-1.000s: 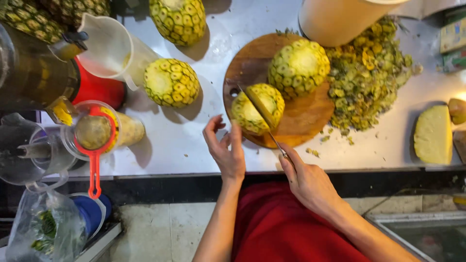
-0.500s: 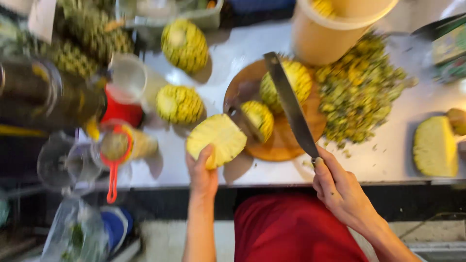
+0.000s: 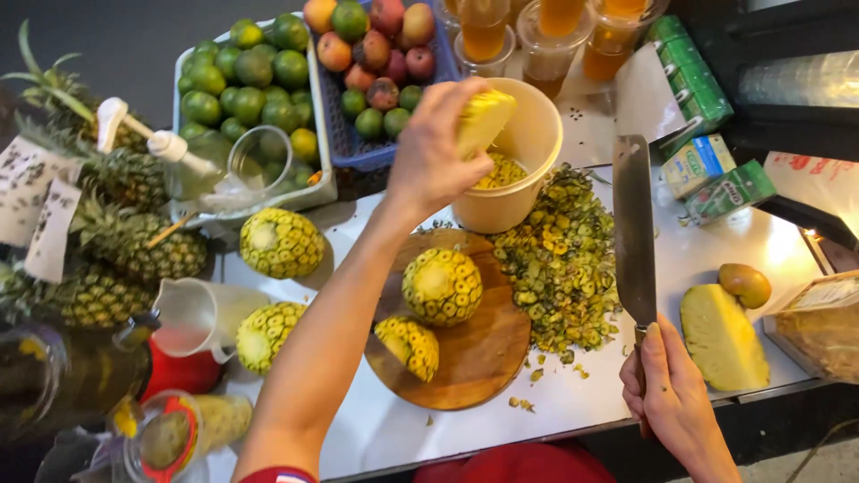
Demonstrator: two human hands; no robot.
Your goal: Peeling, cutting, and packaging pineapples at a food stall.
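The left hand (image 3: 434, 156) has lifted the cut half of peeled yellow pineapple (image 3: 483, 118) off the board, where it was holding it half a second ago, and now grips it over the mouth of the cream-coloured plastic bucket (image 3: 528, 156), fingers wrapped round the top of the piece. The right hand (image 3: 671, 394) has drawn back to the near edge of the counter and is clenched on the handle of the long steel cleaver (image 3: 633, 233), whose blade points away from the person, clear of any fruit.

So the cutting has paused, and the piece is on its way into the bucket, which already holds yellow chunks.

On the round wooden chopping board (image 3: 479, 358) stand a peeled whole pineapple (image 3: 441, 286) and another cut half (image 3: 409, 346). A heap of green-yellow peelings (image 3: 559, 268) lies just beside the board. Two more peeled pineapples (image 3: 281, 243) sit on the white counter (image 3: 573, 402) to the left, and a cut slab of pineapple (image 3: 723, 338) lies to the right.
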